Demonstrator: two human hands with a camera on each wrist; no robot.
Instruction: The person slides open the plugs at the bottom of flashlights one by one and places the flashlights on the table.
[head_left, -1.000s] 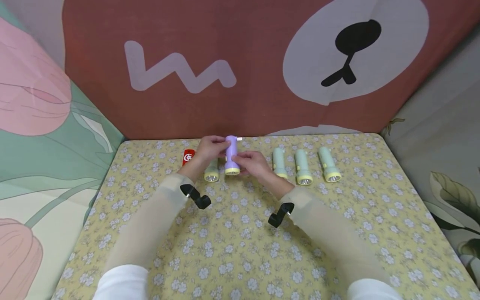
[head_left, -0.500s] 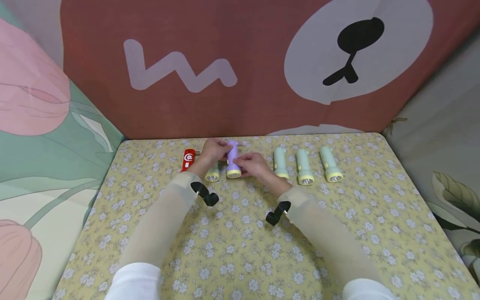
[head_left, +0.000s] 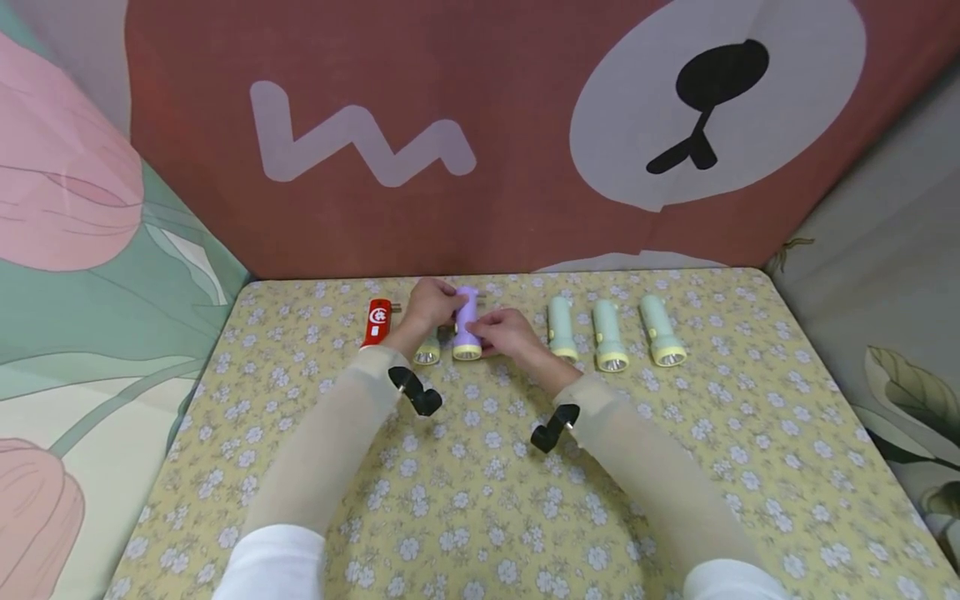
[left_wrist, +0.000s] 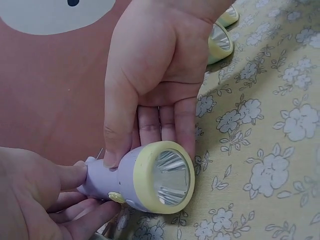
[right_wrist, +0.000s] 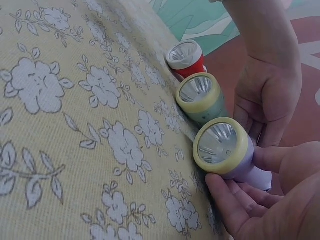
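A purple flashlight point(head_left: 467, 321) with a pale yellow lens rim lies toward the back of the table, its lens facing the person. The left hand point(head_left: 432, 303) pinches its rear end between thumb and fingers, as the left wrist view shows. From the other side the right hand point(head_left: 511, 332) grips the body near the head, thumb on top. A green flashlight point(head_left: 428, 348) stands close on the left, partly covered by the left hand. Left of that lies a red flashlight point(head_left: 378, 322) with a white emblem, its lens end hidden behind the left forearm in the head view.
Several pale green flashlights lie to the right: one point(head_left: 561, 325) near the right hand, another point(head_left: 608, 333) beside it, and one point(head_left: 660, 329) farthest right. A flowered yellow cloth point(head_left: 480, 500) covers the table. A printed brown backdrop point(head_left: 480, 225) rises behind its back edge.
The purple flashlight has come down and slightly toward the person, onto the table, with both hands on it. The left forearm has shifted right, showing more of the red flashlight.
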